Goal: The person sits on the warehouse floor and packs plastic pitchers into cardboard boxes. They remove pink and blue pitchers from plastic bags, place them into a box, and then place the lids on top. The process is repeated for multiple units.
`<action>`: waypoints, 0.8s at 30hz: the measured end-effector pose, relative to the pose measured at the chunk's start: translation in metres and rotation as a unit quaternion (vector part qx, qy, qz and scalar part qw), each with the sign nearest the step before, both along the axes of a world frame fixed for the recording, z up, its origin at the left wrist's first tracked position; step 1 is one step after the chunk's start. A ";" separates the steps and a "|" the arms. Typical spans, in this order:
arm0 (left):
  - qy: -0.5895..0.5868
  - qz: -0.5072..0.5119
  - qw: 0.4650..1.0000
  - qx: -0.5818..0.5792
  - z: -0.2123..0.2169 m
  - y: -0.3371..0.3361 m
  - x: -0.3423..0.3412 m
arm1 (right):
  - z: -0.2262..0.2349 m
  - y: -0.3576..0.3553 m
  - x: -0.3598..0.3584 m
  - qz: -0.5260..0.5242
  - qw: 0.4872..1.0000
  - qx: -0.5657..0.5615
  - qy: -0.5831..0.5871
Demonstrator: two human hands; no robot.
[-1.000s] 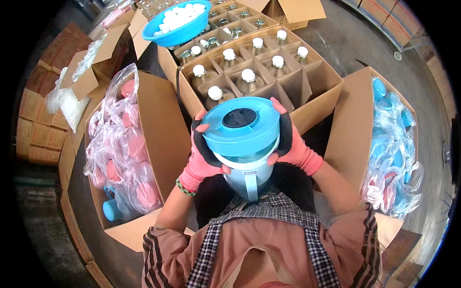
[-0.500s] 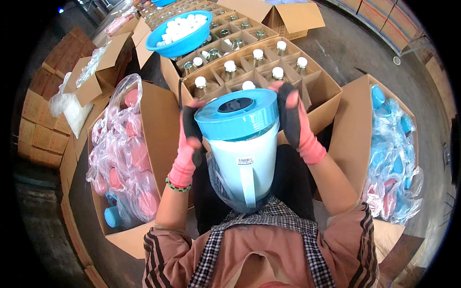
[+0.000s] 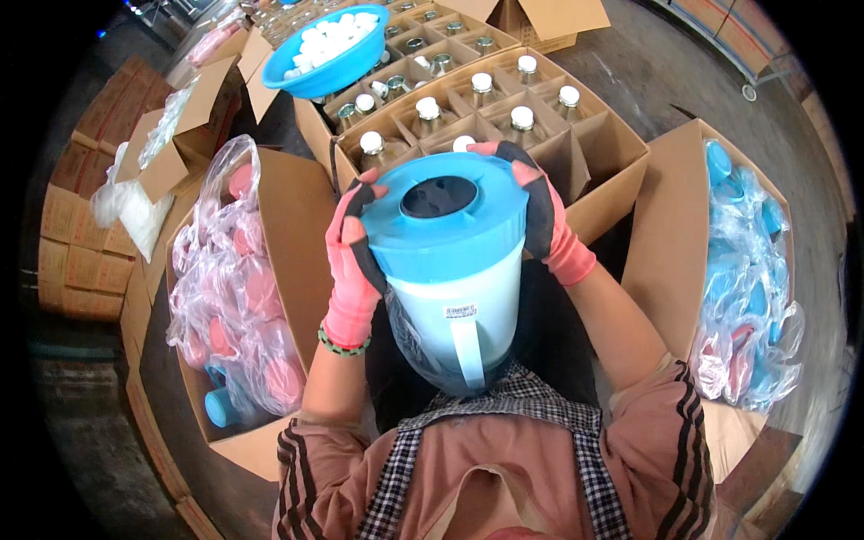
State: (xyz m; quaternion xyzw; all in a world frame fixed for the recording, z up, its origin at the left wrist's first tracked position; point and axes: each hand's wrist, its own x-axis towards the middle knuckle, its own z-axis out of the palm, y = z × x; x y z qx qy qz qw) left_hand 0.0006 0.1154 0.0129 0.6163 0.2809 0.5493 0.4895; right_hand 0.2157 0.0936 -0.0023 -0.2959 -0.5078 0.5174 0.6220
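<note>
A pale blue pitcher (image 3: 493,310) stands in front of my lap, its handle (image 3: 466,351) turned toward me and a small label above it. Its wide blue lid (image 3: 450,250) has a black round centre (image 3: 438,196). Clear plastic film (image 3: 407,337) clings round the lower body. My left hand (image 3: 354,247), in a pink and black fingerless glove, is curled against the lid's left side. On the opposite side my right hand (image 3: 543,211), gloved alike, wraps over the rim with its fingertips on top. The pitcher's underside is hidden.
Ahead stands a divided carton (image 3: 585,211) of white-capped glass bottles. A blue basin (image 3: 315,85) of white caps rests on cartons behind it. At left is a box of bagged pink pitchers (image 3: 261,288); at right, a box of bagged blue ones (image 3: 742,270).
Both hands have closed in on the lid; the right fingers now lie over its far rim. The lid has tipped toward my view, and the shiny film over it no longer shows.
</note>
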 end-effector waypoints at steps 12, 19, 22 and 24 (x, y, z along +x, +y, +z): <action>0.263 -0.067 0.876 0.399 0.034 -0.013 -0.030 | 0.059 -0.051 0.021 -0.074 0.798 0.343 -0.491; 0.356 -0.058 0.848 0.387 0.040 -0.012 -0.028 | 0.051 -0.050 0.022 -0.077 0.776 0.305 -0.547; 0.438 -0.013 0.812 0.385 0.065 -0.034 -0.023 | 0.055 -0.050 0.016 -0.091 0.776 0.305 -0.545; 0.423 -0.014 0.795 0.434 0.061 -0.042 -0.021 | 0.072 -0.053 0.011 -0.086 0.779 0.316 -0.535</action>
